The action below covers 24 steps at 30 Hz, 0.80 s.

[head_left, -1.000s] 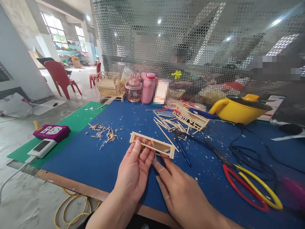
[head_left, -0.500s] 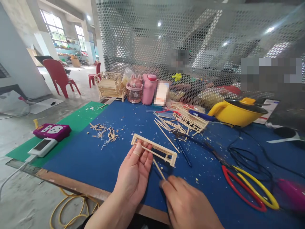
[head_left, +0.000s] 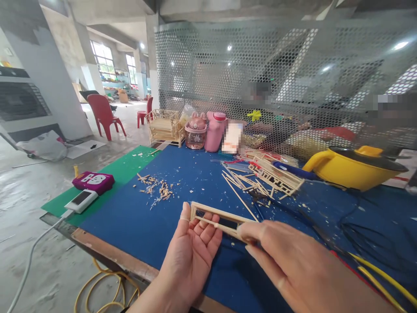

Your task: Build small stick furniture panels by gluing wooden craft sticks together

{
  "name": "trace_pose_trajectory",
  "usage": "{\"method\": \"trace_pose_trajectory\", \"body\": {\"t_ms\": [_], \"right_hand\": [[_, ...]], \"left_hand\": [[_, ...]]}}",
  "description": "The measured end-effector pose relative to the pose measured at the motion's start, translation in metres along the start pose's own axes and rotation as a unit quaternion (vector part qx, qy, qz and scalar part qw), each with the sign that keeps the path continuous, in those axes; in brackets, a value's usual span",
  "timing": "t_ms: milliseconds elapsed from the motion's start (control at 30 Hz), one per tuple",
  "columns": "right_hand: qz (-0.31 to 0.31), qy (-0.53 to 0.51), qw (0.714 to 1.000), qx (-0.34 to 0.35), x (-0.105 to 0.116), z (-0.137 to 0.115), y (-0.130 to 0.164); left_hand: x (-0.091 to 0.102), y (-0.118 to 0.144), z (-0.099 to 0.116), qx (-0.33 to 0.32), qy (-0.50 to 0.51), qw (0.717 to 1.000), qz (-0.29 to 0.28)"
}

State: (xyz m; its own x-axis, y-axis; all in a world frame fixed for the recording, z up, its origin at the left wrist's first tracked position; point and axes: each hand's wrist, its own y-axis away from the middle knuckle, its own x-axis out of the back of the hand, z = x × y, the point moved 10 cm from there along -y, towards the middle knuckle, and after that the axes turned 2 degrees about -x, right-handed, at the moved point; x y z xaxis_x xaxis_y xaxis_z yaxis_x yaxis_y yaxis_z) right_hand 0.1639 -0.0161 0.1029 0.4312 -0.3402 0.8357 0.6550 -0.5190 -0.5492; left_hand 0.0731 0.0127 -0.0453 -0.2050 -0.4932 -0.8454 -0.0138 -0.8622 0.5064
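A narrow rectangular frame of pale wooden sticks (head_left: 224,212) is held above the blue table surface. My left hand (head_left: 192,252), palm up, grips its left end, with the thumb at the end and the fingers behind and below. Over the frame's right end, my right hand (head_left: 286,256) has thumb and fingers closed, and it hides that end. Whether a loose stick is still in my right fingers cannot be seen. Beyond the frame lie loose wooden sticks (head_left: 239,189) and a lattice panel of sticks (head_left: 276,174).
Short stick offcuts (head_left: 164,190) lie left of centre. A purple power strip (head_left: 94,181) sits on the green mat. Pink bottles (head_left: 215,132) and a stick model (head_left: 164,126) stand at the back. A yellow pot (head_left: 352,167) and a red-and-yellow-handled tool (head_left: 384,278) are right.
My right hand has moved up from below the frame, where it held a thin stick, onto the frame's right end. My left thumb has shifted to the left end. The view has turned slightly left.
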Motion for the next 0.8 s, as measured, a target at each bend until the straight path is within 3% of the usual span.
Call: {"method": "trace_pose_trajectory", "body": {"t_ms": [100, 300, 433, 500, 533, 633, 700, 800], "right_hand": [[-0.040, -0.040, 0.998, 0.027, -0.019, 0.002, -0.015], [0.053, -0.035, 0.997, 0.044, -0.015, 0.001, -0.016], [0.075, -0.053, 0.995, 0.038, -0.013, 0.005, -0.011], [0.075, -0.063, 0.994, 0.039, -0.013, 0.007, -0.010], [0.075, -0.069, 0.994, 0.038, -0.012, 0.008, -0.009], [0.075, -0.086, 0.993, 0.032, -0.010, 0.010, -0.007], [0.073, -0.085, 0.993, 0.032, -0.009, 0.010, -0.006], [0.067, -0.072, 0.994, 0.050, -0.009, 0.007, -0.003]], "left_hand": [[-0.002, 0.001, 0.002, -0.003, 0.001, 1.000, -0.001], [0.000, 0.006, 0.011, -0.048, -0.018, 0.999, -0.006], [0.019, 0.009, 0.012, -0.083, -0.141, 0.986, -0.028], [0.022, 0.016, 0.029, -0.191, -0.243, 0.950, -0.042], [0.019, 0.023, 0.042, -0.265, -0.292, 0.918, -0.041], [-0.002, 0.052, 0.073, -0.455, -0.415, 0.787, -0.020], [-0.020, 0.058, 0.080, -0.484, -0.475, 0.734, -0.029], [-0.033, 0.043, 0.078, -0.415, -0.523, 0.741, -0.068]]}}
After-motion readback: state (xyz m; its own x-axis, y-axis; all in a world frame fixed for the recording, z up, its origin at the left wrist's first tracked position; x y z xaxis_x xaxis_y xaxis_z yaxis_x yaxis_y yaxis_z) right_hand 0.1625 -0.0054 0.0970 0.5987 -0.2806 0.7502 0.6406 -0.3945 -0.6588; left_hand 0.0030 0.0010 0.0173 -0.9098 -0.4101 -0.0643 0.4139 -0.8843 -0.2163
